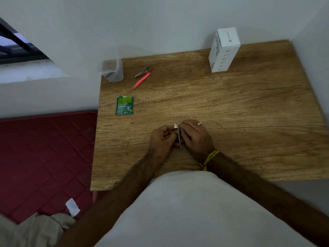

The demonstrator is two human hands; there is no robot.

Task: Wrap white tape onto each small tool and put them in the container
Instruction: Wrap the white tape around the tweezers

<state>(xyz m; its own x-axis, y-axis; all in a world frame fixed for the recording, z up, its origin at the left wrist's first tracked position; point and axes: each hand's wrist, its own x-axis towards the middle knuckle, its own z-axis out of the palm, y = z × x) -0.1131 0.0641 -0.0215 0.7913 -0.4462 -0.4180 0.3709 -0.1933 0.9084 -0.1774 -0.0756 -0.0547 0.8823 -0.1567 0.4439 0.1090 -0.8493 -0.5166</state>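
Both hands meet over the middle of the wooden table [231, 107]. My left hand [161, 139] and my right hand [195, 136] together hold a thin metal tool [179, 139] upright between their fingers. A bit of white tape [176, 125] sticks out at the tool's top, pinched by my right fingers. Near the far left corner stands a clear plastic container [113, 71]. Beside it lie a silver tool [143, 71] and pink tweezers [141, 80].
A green torn packet [124, 105] lies at the table's left side. A white box [223, 49] stands at the back right near the wall. Left of the table is a red quilted mattress [44, 157] with a white scrap [72, 207] on it.
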